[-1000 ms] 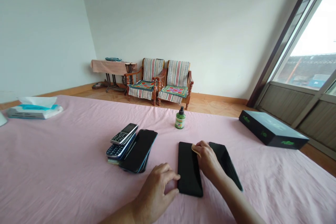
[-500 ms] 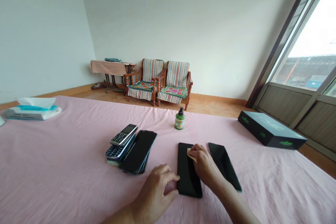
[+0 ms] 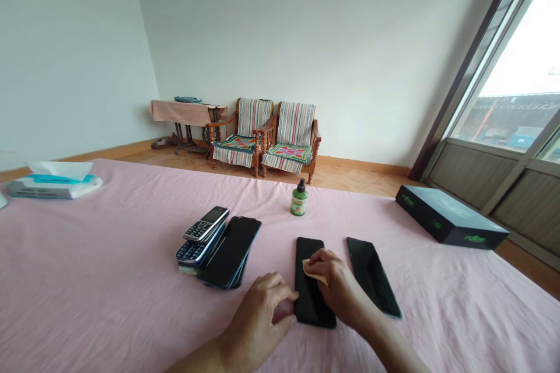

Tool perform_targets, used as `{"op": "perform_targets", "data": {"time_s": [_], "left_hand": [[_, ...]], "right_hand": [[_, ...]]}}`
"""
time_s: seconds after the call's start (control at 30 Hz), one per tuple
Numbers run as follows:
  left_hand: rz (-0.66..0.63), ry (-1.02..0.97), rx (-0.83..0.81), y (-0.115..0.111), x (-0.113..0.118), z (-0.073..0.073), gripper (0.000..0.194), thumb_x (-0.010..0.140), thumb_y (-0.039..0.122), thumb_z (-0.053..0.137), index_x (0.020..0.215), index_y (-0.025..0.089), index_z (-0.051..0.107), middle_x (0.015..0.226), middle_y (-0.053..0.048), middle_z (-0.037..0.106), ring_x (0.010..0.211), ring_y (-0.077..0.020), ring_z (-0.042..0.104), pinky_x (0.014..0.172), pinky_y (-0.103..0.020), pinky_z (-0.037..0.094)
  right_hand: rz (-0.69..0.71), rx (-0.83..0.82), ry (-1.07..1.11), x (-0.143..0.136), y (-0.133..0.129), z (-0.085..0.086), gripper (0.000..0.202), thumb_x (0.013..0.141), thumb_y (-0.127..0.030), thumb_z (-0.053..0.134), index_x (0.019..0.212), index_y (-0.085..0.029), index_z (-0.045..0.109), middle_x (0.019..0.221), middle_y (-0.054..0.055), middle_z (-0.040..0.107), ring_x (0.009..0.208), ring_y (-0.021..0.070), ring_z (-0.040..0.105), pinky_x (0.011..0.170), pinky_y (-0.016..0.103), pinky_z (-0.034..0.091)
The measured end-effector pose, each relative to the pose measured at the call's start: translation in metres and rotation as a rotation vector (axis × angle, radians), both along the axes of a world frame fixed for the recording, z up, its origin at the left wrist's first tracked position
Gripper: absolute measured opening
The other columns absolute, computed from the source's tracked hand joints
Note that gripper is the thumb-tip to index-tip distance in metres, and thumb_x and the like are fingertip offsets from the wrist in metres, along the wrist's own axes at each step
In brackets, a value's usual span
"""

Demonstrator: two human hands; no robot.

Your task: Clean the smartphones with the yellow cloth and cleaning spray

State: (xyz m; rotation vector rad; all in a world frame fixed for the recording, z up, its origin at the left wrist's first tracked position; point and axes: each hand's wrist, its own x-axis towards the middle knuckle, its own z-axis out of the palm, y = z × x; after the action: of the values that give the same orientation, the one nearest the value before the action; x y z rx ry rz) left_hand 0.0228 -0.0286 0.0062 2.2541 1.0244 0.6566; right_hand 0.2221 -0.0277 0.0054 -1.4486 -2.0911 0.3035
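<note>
A smartphone (image 3: 311, 303) with a black screen lies flat in front of me on the pink sheet. The fingertips and thumb of my left hand (image 3: 262, 317) rest apart against its left edge, not wrapped round it. In my right hand (image 3: 335, 280) a small pale yellow cloth (image 3: 314, 271) is pinched and pressed on the screen. Just to the right lies a second smartphone (image 3: 374, 277), dark side up. Left of my hands sits a pile of smartphones (image 3: 231, 250), with a silver keypad phone (image 3: 206, 224) and a blue keypad phone (image 3: 199, 250) stacked beside it.
A green spray bottle (image 3: 299, 201) stands upright beyond the phones. The black box (image 3: 450, 218) is at the right edge of the sheet, and a tissue pack (image 3: 56, 185) lies far left. Two wooden chairs (image 3: 289, 148) stand by the wall.
My right hand has drawn the cloth down and a little left across the phone's screen. My left hand stays at the phone's left edge.
</note>
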Motion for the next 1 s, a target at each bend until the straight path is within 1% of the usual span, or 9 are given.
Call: {"op": "perform_targets", "data": {"time_s": [0.1, 0.23, 0.33, 0.43, 0.57, 0.7, 0.77, 0.9, 1.0], "left_hand": [[-0.008, -0.011, -0.001, -0.001, 0.0, 0.001, 0.028, 0.07, 0.005, 0.067, 0.093, 0.021, 0.069, 0.092, -0.003, 0.062, 0.092, -0.021, 0.056, 0.084, -0.031, 0.041], [0.001, -0.013, -0.002, -0.001, 0.001, 0.002, 0.03, 0.068, 0.004, 0.069, 0.094, 0.02, 0.069, 0.091, -0.004, 0.062, 0.093, -0.0213, 0.056, 0.084, -0.031, 0.041], [0.017, -0.003, 0.003, -0.002, 0.001, 0.002, 0.031, 0.065, 0.006, 0.073, 0.093, 0.02, 0.069, 0.091, -0.003, 0.062, 0.092, -0.0219, 0.056, 0.084, -0.032, 0.041], [0.028, 0.012, 0.016, -0.002, 0.002, 0.0, 0.029, 0.065, 0.008, 0.075, 0.09, 0.02, 0.069, 0.091, -0.003, 0.062, 0.092, -0.0222, 0.055, 0.084, -0.032, 0.041], [0.037, 0.025, 0.018, -0.001, 0.003, -0.001, 0.028, 0.064, 0.008, 0.075, 0.088, 0.02, 0.068, 0.092, -0.003, 0.062, 0.092, -0.0221, 0.055, 0.082, -0.031, 0.041], [0.03, 0.019, 0.002, 0.0, 0.003, 0.001, 0.026, 0.065, 0.007, 0.074, 0.087, 0.019, 0.068, 0.09, -0.003, 0.061, 0.091, -0.0212, 0.056, 0.08, -0.029, 0.041], [0.023, 0.018, -0.002, 0.0, 0.003, 0.002, 0.027, 0.065, 0.008, 0.075, 0.089, 0.019, 0.068, 0.09, -0.003, 0.062, 0.091, -0.0214, 0.055, 0.08, -0.029, 0.04], [0.028, 0.015, 0.004, 0.0, 0.002, 0.001, 0.029, 0.065, 0.01, 0.077, 0.09, 0.02, 0.068, 0.092, -0.003, 0.062, 0.093, -0.0223, 0.055, 0.083, -0.031, 0.04], [0.027, 0.015, 0.005, 0.0, 0.002, 0.0, 0.029, 0.066, 0.009, 0.075, 0.091, 0.02, 0.068, 0.092, -0.003, 0.062, 0.093, -0.0221, 0.055, 0.084, -0.031, 0.04]], "right_hand": [[-0.024, 0.005, 0.005, 0.003, -0.001, 0.0, 0.032, 0.088, -0.006, 0.044, 0.073, -0.02, 0.068, 0.085, 0.004, 0.06, 0.082, 0.0151, 0.054, 0.075, 0.024, 0.042], [-0.159, 0.051, -0.039, 0.008, 0.02, -0.007, 0.036, 0.085, -0.001, 0.041, 0.094, -0.022, 0.069, 0.097, 0.007, 0.062, 0.09, 0.0189, 0.052, 0.08, 0.028, 0.041], [-0.196, 0.063, -0.056, 0.007, 0.03, -0.01, 0.041, 0.083, 0.0, 0.041, 0.106, -0.023, 0.066, 0.105, 0.008, 0.062, 0.094, 0.0202, 0.051, 0.084, 0.03, 0.04], [-0.152, 0.054, -0.046, 0.0, 0.023, -0.008, 0.038, 0.084, 0.0, 0.041, 0.099, -0.023, 0.068, 0.101, 0.007, 0.063, 0.092, 0.0195, 0.052, 0.083, 0.029, 0.04], [-0.062, 0.027, -0.01, -0.011, 0.002, 0.0, 0.032, 0.086, -0.004, 0.043, 0.081, -0.02, 0.07, 0.09, 0.006, 0.063, 0.087, 0.0174, 0.054, 0.077, 0.026, 0.042], [0.016, -0.028, 0.047, -0.003, -0.007, 0.003, 0.033, 0.081, 0.0, 0.044, 0.071, -0.019, 0.068, 0.083, 0.003, 0.06, 0.082, 0.0147, 0.055, 0.072, 0.024, 0.042], [-0.006, -0.047, 0.052, 0.007, -0.004, 0.001, 0.034, 0.076, 0.004, 0.043, 0.069, -0.019, 0.067, 0.082, 0.003, 0.059, 0.079, 0.0142, 0.056, 0.071, 0.024, 0.042], [-0.128, -0.011, 0.047, 0.02, 0.005, -0.004, 0.033, 0.07, 0.005, 0.042, 0.071, -0.018, 0.066, 0.081, 0.004, 0.059, 0.079, 0.0156, 0.056, 0.072, 0.026, 0.042], [-0.11, -0.028, 0.061, 0.02, 0.003, -0.001, 0.032, 0.066, 0.006, 0.041, 0.066, -0.017, 0.064, 0.078, 0.003, 0.057, 0.075, 0.014, 0.056, 0.069, 0.025, 0.041]]}}
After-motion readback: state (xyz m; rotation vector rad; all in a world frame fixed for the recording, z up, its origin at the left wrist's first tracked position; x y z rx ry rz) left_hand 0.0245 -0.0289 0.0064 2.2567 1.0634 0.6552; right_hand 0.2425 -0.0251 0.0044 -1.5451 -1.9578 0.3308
